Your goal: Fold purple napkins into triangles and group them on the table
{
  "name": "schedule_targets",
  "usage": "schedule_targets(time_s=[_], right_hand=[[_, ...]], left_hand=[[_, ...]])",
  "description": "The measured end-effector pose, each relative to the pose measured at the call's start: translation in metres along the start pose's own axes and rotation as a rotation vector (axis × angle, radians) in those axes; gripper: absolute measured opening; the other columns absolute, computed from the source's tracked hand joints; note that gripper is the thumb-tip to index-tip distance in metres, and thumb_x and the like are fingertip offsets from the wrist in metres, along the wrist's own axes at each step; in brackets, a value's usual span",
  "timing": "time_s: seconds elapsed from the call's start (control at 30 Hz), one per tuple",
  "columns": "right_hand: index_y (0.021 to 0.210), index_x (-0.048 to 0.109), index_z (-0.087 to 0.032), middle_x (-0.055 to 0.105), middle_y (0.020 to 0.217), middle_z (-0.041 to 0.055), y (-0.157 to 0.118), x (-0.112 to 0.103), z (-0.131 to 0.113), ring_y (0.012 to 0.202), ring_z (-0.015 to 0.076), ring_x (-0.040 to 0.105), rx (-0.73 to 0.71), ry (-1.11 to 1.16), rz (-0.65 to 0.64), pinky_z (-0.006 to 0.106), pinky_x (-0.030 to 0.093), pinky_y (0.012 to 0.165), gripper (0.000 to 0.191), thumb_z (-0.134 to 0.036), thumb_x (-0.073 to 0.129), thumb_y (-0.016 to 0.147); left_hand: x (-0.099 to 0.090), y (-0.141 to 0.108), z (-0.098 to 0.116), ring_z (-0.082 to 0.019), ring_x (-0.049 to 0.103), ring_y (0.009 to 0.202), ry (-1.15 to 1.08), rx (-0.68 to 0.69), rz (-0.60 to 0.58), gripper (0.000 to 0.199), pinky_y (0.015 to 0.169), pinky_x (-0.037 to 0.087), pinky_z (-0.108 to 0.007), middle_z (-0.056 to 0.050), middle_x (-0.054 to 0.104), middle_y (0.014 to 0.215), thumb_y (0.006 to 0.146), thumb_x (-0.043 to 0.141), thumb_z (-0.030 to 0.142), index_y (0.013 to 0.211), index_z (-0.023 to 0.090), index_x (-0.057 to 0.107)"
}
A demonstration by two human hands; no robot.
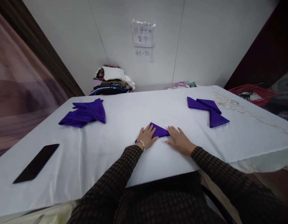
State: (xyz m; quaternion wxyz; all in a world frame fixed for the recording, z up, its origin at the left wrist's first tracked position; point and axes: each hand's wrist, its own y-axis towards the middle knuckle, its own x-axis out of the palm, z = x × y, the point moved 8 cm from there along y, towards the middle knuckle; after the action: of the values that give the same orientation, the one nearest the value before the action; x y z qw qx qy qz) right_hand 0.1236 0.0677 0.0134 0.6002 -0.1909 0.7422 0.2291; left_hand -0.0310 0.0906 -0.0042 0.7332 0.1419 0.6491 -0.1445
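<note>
A purple cloth napkin (159, 131), folded into a triangle, lies on the white tablecloth in front of me. My left hand (146, 137) rests flat over its left part, fingers spread, a silver bracelet at the wrist. At the right corner of the same napkin, my right hand (179, 140) lies flat with fingers extended, touching the tip. Both palms face down, and neither hand grips anything. Part of the napkin is hidden under the left hand. To the right lie folded purple napkins (215, 115) with pointed ends. A looser pile of purple napkins (84, 113) sits at the left.
A dark flat rectangular panel (36, 163) lies at the table's left. Behind the white-covered table (125, 115) are stacked clothes (112, 80) and more fabric (180, 85). A red basket (253, 94) stands beyond the right edge. Handwritten paper signs (144, 40) hang on the wall.
</note>
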Motion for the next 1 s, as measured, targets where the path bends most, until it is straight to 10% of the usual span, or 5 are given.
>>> schedule_targets(time_s=[0.27, 0.63, 1.0], right_hand=[[0.145, 0.023, -0.007, 0.023, 0.151, 0.0173, 0.067, 0.002, -0.081, 0.14, 0.0275, 0.013, -0.215, 0.143, 0.005, 0.045, 0.012, 0.113, 0.082, -0.065, 0.032, 0.087], [0.146, 0.021, -0.011, 0.021, 0.152, 0.0148, 0.07, 0.032, -0.04, 0.14, 0.0248, 0.016, -0.156, 0.134, -0.068, 0.045, 0.015, 0.112, 0.081, -0.065, 0.027, 0.088], [0.145, 0.027, -0.011, 0.022, 0.151, 0.0156, 0.068, 0.033, -0.044, 0.14, 0.0276, 0.017, -0.184, 0.065, -0.064, 0.046, 0.016, 0.111, 0.082, -0.068, 0.029, 0.086]], left_hand=[[0.003, -0.002, 0.001, -0.028, 0.019, 0.14, 0.037, 0.031, -0.057, 0.057, 0.11, 0.014, -0.056, -0.008, 0.028, 0.151, 0.088, 0.042, 0.038, 0.143, 0.026, 0.031], [0.0, -0.008, -0.006, -0.023, 0.016, 0.141, -0.076, 0.01, -0.014, 0.066, 0.112, 0.018, -0.048, -0.009, 0.024, 0.152, 0.087, 0.042, 0.042, 0.145, 0.017, 0.022], [-0.013, -0.105, -0.08, -0.022, 0.038, 0.131, -0.121, -0.295, 0.152, 0.04, 0.109, 0.027, -0.045, -0.006, 0.05, 0.137, 0.088, 0.047, 0.038, 0.126, 0.024, 0.053]])
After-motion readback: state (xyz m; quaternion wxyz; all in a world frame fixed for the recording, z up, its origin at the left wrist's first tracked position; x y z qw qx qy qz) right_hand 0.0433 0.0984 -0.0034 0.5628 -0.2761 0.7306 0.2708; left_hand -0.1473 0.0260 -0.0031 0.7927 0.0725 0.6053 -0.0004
